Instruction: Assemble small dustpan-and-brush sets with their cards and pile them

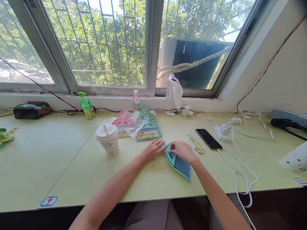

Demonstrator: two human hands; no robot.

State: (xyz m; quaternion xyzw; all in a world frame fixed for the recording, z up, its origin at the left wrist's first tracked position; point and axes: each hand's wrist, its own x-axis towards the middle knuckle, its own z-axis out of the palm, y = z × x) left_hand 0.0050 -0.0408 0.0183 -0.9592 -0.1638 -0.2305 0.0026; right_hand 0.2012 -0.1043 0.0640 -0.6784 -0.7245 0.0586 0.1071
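A teal dustpan (174, 168) lies on the desk in front of me, its handle end toward the upper left. A matching small brush (182, 164) with grey-blue bristles rests in it. My left hand (155, 149) lies low over the desk, its fingertips and thumb at the tip of the dustpan's handle, which they partly hide. From above, my right hand (182, 150) bends its fingers and thumb in a pinch on the brush's handle. Right of it lies a yellow printed card strip (196, 144). Behind are wrapped teal (149, 126), green and pink (123, 120) dustpan sets.
A lidded paper cup (107, 140) stands left of my left hand. Farther back are a green bottle (86, 105) and a small clear bottle (136, 100). To the right lie a black phone (209, 139), a white charger (223, 132) and loose white cables (242, 164) hanging over the desk's edge.
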